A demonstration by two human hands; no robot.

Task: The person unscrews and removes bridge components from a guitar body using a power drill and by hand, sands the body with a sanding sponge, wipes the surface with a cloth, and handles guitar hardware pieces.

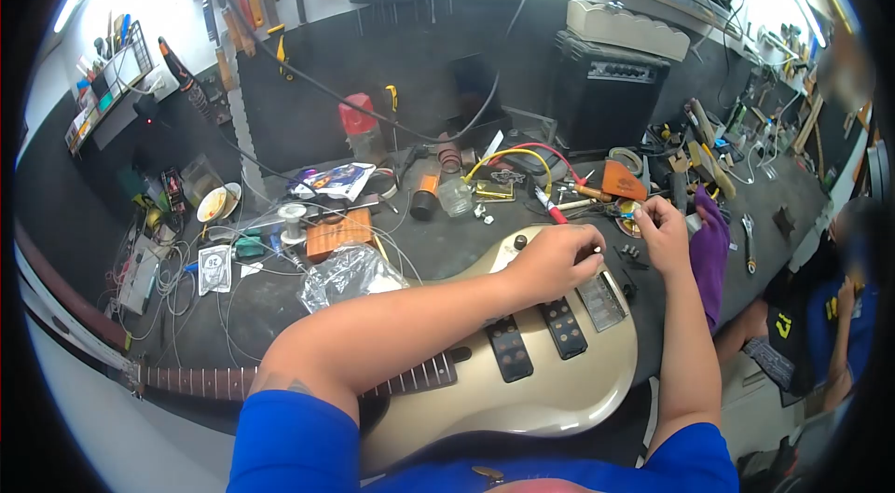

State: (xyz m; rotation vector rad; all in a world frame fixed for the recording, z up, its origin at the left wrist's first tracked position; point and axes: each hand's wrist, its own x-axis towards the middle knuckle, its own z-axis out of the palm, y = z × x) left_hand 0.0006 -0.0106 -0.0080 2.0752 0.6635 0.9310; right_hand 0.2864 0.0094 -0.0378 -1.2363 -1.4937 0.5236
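A gold electric guitar body (597, 390) lies face up before me, with its fretted neck (200, 383) reaching left. Two black pickups (509, 349) and a metal bridge (601, 303) sit in its top. My left hand (557, 262) is over the body near the bridge, fingers curled together around something small and pale that I cannot identify. Beyond the body's right edge, my right hand (664, 234) is raised with thumb and fingertips pinched. What it pinches is too small to name. Small dark parts (632, 256) lie on the bench between the hands.
A crumpled plastic bag (347, 277) and wooden block (337, 234) lie left of the guitar. Behind stand a glass jar (456, 198) and black amplifier (611, 92). A purple cloth (710, 255) hangs at the right edge. Another person (844, 307) is at far right.
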